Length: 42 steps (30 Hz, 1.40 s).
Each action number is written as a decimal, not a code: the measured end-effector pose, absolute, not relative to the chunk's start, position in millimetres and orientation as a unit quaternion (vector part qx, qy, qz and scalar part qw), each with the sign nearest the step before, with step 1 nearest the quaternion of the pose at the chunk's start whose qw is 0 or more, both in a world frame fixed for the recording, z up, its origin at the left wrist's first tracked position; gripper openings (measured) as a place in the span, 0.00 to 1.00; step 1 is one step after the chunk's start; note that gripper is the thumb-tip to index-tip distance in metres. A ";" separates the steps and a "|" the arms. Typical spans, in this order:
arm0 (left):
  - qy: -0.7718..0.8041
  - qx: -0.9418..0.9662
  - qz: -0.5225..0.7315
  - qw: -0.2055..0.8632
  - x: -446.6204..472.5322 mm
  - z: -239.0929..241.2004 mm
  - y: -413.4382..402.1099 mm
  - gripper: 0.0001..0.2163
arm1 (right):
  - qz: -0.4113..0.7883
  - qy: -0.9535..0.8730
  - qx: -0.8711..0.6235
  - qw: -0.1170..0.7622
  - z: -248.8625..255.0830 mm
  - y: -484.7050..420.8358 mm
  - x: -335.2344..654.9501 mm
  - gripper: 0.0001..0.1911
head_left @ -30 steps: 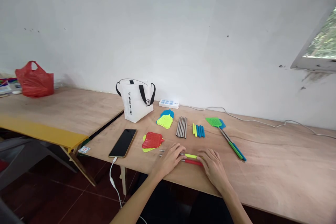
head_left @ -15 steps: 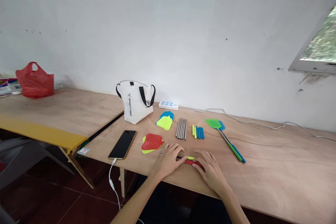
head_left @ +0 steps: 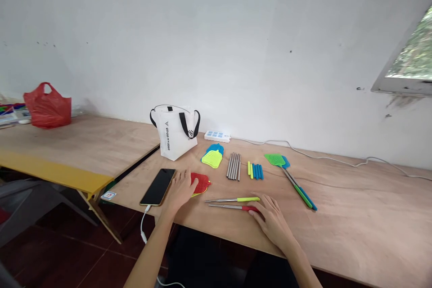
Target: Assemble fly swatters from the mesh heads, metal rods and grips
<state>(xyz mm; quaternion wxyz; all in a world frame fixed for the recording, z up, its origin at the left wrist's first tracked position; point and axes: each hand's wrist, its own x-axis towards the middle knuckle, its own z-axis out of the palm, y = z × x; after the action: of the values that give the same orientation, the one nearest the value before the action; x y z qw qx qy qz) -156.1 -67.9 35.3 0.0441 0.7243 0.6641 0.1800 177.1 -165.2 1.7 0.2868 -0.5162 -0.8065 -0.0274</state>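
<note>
My left hand [head_left: 181, 190] is open over the left part of the red fly swatter head [head_left: 201, 183], fingers spread and thumb apart; whether it touches the mesh I cannot tell. A yellow mesh head shows beneath the red one. My right hand [head_left: 272, 217] is closed around the end of a red-handled metal rod [head_left: 227, 207], which lies on the table with its bare tip pointing left. Just behind it lies a yellow-handled metal rod [head_left: 232, 199], its grip end near my right fingertips.
Behind are yellow [head_left: 212, 159] and blue swatter heads, metal tubes [head_left: 233, 166] and short yellow and blue grips [head_left: 257, 171]. Two assembled swatters [head_left: 299, 189] lie right. A phone [head_left: 158, 186], white bag [head_left: 177, 137] and power strip [head_left: 217, 136] stand around; a red bag [head_left: 49, 110] sits far left.
My left hand has left the two rods and moved left to the red swatter head. The rods now lie uncovered and farther apart. My right hand has barely moved.
</note>
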 end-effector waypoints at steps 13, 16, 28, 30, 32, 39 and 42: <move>0.676 0.706 0.187 0.101 -163.9 38.5 -62.3 0.34 | -0.046 -0.825 -0.501 0.257 9.7 -171.3 173.4 0.08; 0.632 0.705 0.279 0.163 -162.8 36.5 -59.7 0.26 | -0.076 -0.828 -0.490 0.263 9.0 -173.8 161.3 0.08; 0.459 0.672 0.479 0.329 -125.9 65.0 -82.7 0.20 | -0.079 -0.842 -0.457 0.276 5.0 -175.8 132.3 0.08; 0.425 0.658 0.496 0.374 -118.1 67.8 -86.4 0.21 | -0.076 -0.835 -0.458 0.295 3.9 -173.8 134.8 0.11; 0.408 0.631 0.508 0.420 -110.2 68.7 -89.3 0.22 | -0.065 -0.811 -0.483 0.323 2.8 -172.0 137.8 0.13; 0.361 0.504 0.520 0.587 -90.0 61.3 -91.0 0.24 | 0.018 -0.703 -0.559 0.439 -0.2 -171.7 146.6 0.16; 0.350 0.463 0.518 0.629 -85.9 58.4 -90.6 0.26 | 0.008 -0.697 -0.564 0.442 -2.0 -172.7 146.2 0.16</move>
<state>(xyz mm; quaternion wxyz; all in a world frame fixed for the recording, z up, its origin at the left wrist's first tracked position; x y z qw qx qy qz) -85.9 -90.6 58.4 0.6285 0.4629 0.3496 0.5181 146.2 -172.7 -2.0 0.4418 -0.5643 -0.6974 0.0083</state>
